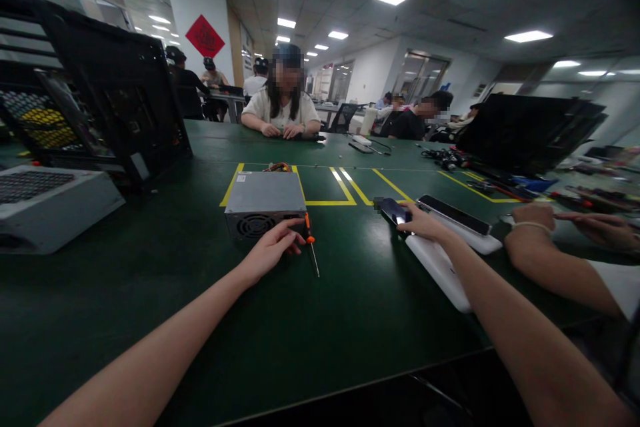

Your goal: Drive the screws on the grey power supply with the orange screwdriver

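Note:
A grey computer power supply (265, 193) with a round fan grille sits on the green table in front of me. My left hand (275, 243) rests at its front face, fingers apart, with the fingertips close to an orange-handled screwdriver (311, 240). The screwdriver's shaft points towards me; whether a finger touches its handle I cannot tell. Over to the right, my right hand (424, 223) grips a dark smartphone (395, 210) by its near end. Beneath that forearm lies a long white device (437, 270), and another white one with a black top (457, 219) lies beyond it.
Another grey power supply (55, 203) and an open black computer case (115, 93) stand at left. A co-worker's arms (550, 257) reach in from the right. Another person (283, 97) sits opposite. Cables (445, 159) lie near a black panel (530, 133).

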Action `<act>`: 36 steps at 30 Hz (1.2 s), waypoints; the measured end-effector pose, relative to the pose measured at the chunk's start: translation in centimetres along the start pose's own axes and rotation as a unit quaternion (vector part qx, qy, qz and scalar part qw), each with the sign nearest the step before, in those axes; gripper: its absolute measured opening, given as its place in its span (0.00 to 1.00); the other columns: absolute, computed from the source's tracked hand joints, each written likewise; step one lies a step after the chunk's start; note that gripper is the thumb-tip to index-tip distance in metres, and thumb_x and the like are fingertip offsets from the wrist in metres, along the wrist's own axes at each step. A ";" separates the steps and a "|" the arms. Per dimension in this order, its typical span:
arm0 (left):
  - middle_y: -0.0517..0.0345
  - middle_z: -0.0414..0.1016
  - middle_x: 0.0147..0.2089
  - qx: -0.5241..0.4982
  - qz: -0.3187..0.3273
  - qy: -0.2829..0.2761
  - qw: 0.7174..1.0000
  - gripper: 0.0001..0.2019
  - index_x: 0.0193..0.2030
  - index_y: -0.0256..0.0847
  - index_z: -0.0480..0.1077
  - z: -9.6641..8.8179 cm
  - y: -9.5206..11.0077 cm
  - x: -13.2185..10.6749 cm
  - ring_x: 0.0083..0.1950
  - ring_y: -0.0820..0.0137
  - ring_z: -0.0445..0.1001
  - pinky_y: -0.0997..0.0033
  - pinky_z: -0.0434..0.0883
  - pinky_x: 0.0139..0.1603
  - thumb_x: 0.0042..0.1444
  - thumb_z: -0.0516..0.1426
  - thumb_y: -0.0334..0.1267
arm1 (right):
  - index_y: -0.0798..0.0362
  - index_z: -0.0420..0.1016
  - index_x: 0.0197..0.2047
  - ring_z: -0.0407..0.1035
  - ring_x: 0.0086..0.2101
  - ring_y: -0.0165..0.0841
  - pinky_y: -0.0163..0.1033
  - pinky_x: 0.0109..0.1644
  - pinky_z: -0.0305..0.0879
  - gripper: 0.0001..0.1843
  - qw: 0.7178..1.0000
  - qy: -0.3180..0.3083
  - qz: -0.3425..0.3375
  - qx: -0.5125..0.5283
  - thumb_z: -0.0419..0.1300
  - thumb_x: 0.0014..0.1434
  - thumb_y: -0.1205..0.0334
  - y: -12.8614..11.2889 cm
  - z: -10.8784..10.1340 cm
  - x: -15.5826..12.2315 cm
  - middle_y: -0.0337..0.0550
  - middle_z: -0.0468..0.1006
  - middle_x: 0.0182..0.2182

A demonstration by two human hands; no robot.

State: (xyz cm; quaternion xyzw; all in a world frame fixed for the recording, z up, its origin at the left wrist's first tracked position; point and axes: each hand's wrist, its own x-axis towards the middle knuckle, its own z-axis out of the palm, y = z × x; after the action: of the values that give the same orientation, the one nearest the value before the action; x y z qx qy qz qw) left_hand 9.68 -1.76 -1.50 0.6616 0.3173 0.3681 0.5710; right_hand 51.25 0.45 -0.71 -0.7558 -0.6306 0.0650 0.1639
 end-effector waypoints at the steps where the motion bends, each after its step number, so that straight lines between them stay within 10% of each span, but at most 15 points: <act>1: 0.53 0.70 0.39 0.000 0.000 0.001 1.000 0.20 0.56 0.39 0.59 0.0 0.0 0.0 0.34 0.71 0.70 0.67 0.64 0.38 0.57 0.48 0.41 | 0.55 0.54 0.57 0.68 0.45 0.45 0.49 0.49 0.62 0.38 1.000 -0.007 0.005 0.010 0.60 0.43 0.56 0.2 -0.1 -0.1 0.54 0.70 0.48; 24: 0.53 0.71 0.39 -0.014 -0.001 0.006 1.000 0.21 0.56 0.40 0.60 0.1 0.0 0.1 0.33 0.72 0.69 0.69 0.64 0.36 0.56 0.50 0.43 | 0.49 0.67 0.45 0.66 0.47 0.42 0.46 0.49 0.61 0.22 1.000 0.021 -0.021 0.012 0.51 0.45 0.72 -0.1 -1.5 -2.1 0.40 0.76 0.43; 36: 0.53 0.70 0.39 -0.002 0.001 0.003 1.000 0.20 0.56 0.40 0.59 0.1 0.0 0.0 0.34 0.71 0.70 0.68 0.64 0.37 0.57 0.48 0.41 | 0.55 0.63 0.51 0.71 0.40 0.40 0.42 0.42 0.66 0.24 0.998 0.025 0.058 -0.021 0.52 0.52 0.53 1.1 -2.9 -3.2 0.50 0.75 0.43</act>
State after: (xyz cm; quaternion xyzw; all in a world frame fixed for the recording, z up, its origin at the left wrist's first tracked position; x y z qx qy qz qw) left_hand 9.75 -1.75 -1.54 0.6597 0.3173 0.3715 0.5710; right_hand 52.51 -3.34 1.36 -0.7957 -0.5829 0.0422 0.1593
